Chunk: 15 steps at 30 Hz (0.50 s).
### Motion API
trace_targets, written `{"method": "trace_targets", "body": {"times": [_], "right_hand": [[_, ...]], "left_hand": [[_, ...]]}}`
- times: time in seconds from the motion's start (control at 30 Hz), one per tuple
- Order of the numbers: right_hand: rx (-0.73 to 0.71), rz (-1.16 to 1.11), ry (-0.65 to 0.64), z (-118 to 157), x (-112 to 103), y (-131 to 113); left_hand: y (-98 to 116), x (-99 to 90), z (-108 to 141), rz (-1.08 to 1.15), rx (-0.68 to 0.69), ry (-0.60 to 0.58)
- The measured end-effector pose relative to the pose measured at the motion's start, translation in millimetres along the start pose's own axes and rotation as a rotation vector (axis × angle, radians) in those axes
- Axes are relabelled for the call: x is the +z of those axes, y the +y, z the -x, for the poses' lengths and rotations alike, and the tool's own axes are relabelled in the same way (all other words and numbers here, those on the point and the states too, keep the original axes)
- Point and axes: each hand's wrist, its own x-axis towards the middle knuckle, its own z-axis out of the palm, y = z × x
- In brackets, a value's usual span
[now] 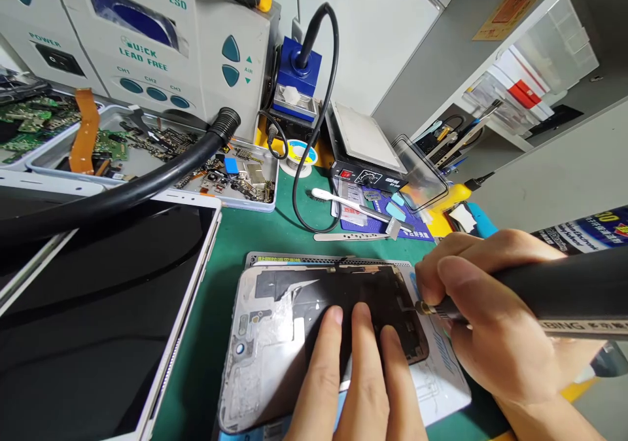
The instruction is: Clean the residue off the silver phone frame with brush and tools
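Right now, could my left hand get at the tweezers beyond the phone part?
Probably yes: your left hand would have to leave the phone part, but nothing tall stands before the tweezers.

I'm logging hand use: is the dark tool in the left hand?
No, the right hand grips the dark tool, while the left hand rests on the phone panel.

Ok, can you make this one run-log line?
left hand: on phone part; right hand: gripping black tool, tip near phone part's edge; brush: lying farther back
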Motion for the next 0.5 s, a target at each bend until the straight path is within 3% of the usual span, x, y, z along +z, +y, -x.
{"method": "trace_targets", "body": {"times": [0.13, 0.27, 0.4, 0.5], "right_hand": [[-0.068, -0.021, 0.086, -0.4, 1.2, 2.0], [-0.006, -0.019, 0.026, -1.2, 3.1, 1.6], [-0.056, -0.026, 0.113, -1.3, 4.2, 1.5], [-0.022, -0.004, 0.03, -1.0, 3.3, 1.3]], "left_hand": [[-0.5, 0.4, 0.0, 0.015, 0.037, -0.036], [-1.8, -1.9, 1.3, 0.008, 0.045, -0.032], [-1.3, -2.6, 2.1, 0.007, 0.048, -0.04], [-0.4, -2.5, 2.3, 0.001, 0.029, -0.037]]}}
